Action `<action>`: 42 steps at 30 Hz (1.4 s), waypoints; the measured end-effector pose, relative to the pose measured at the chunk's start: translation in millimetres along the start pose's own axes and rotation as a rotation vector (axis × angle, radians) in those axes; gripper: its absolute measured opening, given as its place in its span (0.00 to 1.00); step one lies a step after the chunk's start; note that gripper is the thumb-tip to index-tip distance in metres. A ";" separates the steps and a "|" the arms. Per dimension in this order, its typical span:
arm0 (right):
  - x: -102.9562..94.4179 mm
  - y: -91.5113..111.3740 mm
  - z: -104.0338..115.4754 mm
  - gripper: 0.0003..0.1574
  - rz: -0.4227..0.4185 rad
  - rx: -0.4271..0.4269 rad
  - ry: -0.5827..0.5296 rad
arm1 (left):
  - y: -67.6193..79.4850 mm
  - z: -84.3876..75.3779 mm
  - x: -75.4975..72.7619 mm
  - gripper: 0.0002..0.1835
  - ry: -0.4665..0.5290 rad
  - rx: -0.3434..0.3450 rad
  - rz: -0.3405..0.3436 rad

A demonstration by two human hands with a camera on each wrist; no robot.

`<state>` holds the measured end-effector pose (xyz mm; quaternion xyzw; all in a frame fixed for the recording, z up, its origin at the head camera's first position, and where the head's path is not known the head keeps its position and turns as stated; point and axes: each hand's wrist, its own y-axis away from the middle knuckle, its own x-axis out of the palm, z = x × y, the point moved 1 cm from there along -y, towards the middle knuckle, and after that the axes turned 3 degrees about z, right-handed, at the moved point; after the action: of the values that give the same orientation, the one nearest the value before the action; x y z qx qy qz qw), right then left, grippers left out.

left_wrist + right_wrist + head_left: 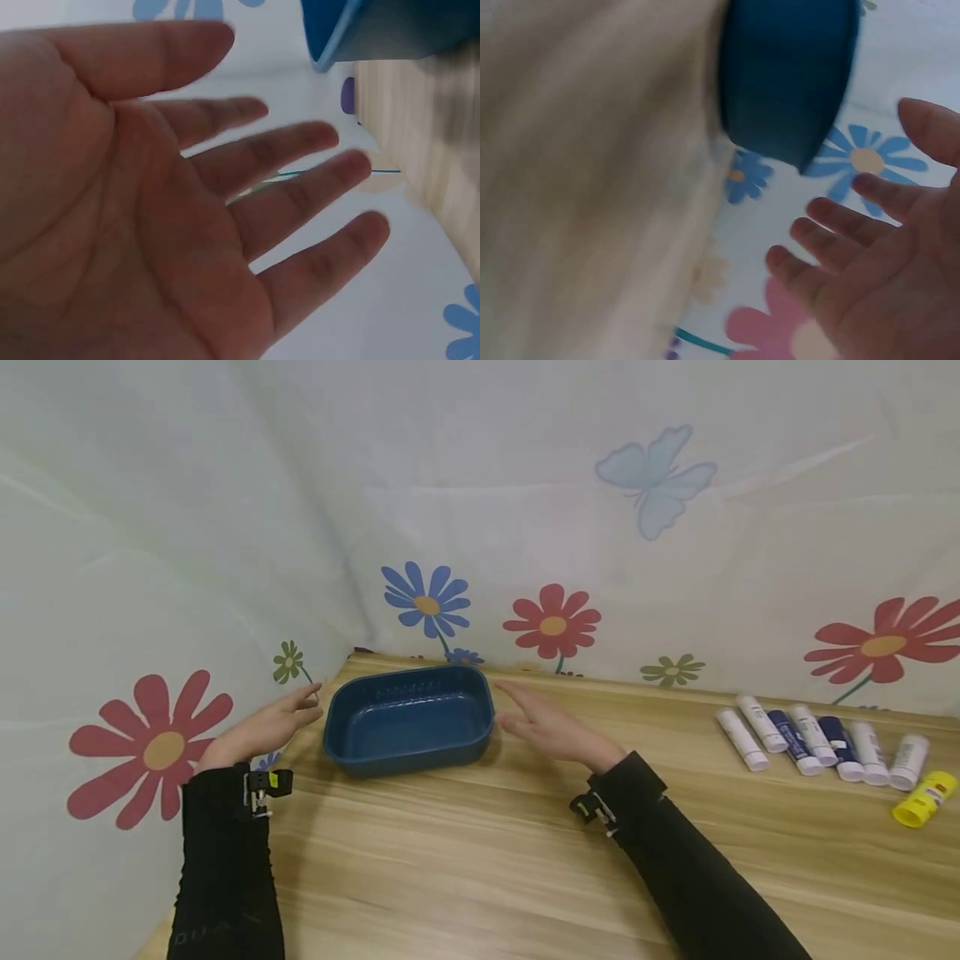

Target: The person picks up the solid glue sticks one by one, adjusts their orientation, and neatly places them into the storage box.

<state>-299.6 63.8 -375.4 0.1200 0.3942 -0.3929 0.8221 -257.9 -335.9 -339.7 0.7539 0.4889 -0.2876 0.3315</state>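
A dark blue rectangular basin [408,762] with rounded corners and nothing inside stands on the wooden table, left of the middle in the head view. My left hand [273,724] is beside its left end, with straight, spread fingers and an empty palm. On the other side, my right hand [551,724] is held flat near the basin's right end, its fingertips close to the rim. In the left wrist view, a gap shows between the fingers [300,199] and the basin [390,30]. The right wrist view likewise has the basin [787,82] apart from the spread fingers [840,232].
Several glue sticks [806,739], white or dark blue, lie in a row on the right of the wooden table [465,868]. A yellow glue stick [924,799] lies at the row's right end. A white flowered sheet [495,510] hangs behind and at the left.
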 end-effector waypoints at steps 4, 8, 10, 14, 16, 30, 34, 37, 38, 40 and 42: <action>9.9 -6.4 -9.7 0.41 -0.002 -0.016 -0.123 | -3.6 2.3 1.0 0.35 0.077 0.027 0.050; 18.4 -8.7 -14.7 0.42 -0.002 -0.005 -0.273 | -7.3 1.5 4.1 0.35 0.134 0.022 0.078; 21.7 -9.1 -14.9 0.42 0.001 0.002 -0.315 | -7.9 1.2 6.1 0.35 0.153 0.011 0.086; 25.5 -9.3 -12.5 0.41 0.005 0.017 -0.303 | -8.6 0.1 10.5 0.33 0.188 0.019 0.105; 26.3 -8.9 -10.9 0.41 0.009 0.023 -0.293 | -9.6 0.4 12.0 0.33 0.223 0.022 0.110; 29.0 -10.1 -14.0 0.40 0.031 0.068 -0.309 | -16.5 0.0 15.7 0.36 0.322 -0.025 0.071; 27.5 -9.0 -13.5 0.40 0.024 0.075 -0.319 | -17.4 -0.9 15.3 0.36 0.331 -0.009 0.070; 26.4 -9.2 -12.2 0.40 0.017 0.069 -0.344 | -17.8 -1.4 14.8 0.35 0.336 0.018 0.070; 25.6 -9.1 -11.3 0.40 0.015 0.070 -0.355 | -18.2 -1.7 14.6 0.34 0.338 0.027 0.069; 22.9 -8.2 -9.3 0.41 0.011 0.065 -0.376 | -19.6 -3.2 14.6 0.33 0.336 0.041 0.062; 19.2 -6.6 -8.0 0.41 0.003 0.078 -0.389 | -22.4 -6.3 15.3 0.33 0.329 0.048 0.046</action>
<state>-301.7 53.0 -394.2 0.0742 0.2123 -0.4226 0.8780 -272.6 -315.8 -352.4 0.8095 0.5121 -0.1642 0.2356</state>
